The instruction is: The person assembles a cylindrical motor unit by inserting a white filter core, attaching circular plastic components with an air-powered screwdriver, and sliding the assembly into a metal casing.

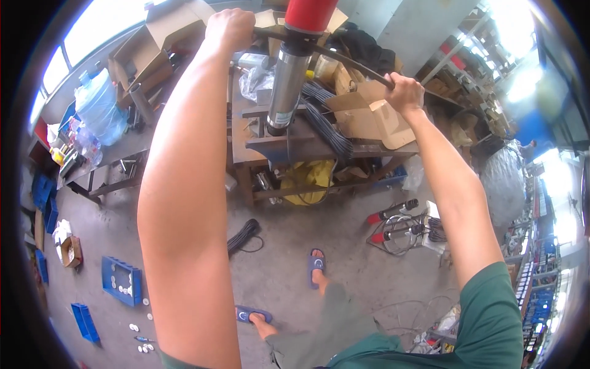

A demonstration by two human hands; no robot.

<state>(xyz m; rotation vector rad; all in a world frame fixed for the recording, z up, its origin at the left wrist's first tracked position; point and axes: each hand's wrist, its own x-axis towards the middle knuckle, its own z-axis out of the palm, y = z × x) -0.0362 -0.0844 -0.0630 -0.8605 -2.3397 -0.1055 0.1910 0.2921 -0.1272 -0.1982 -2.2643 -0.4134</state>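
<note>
A steel cylindrical pump (pixel 289 80) with a red top section (pixel 309 15) stands tilted at the bench edge. Its lower end sits at a dark metal fixture (pixel 276 147). Across the joint between the steel and red parts runs a long dark metal bar (pixel 353 63). My left hand (pixel 230 29) is closed at the bar's left end, with the grip partly hidden behind the fist. Lower and farther right, my right hand (pixel 405 95) wraps round the other end. Both arms are stretched out. How the bar grips the pump is hard to make out.
Bundled black cable (pixel 326 126) and open cardboard boxes (pixel 369 114) lie on the bench. Red-ended pumps (pixel 393 234) with cables rest on the floor at right, a cable coil (pixel 244 237) nearer the middle. At left are blue bins (pixel 121 281) and a large water bottle (pixel 101 107).
</note>
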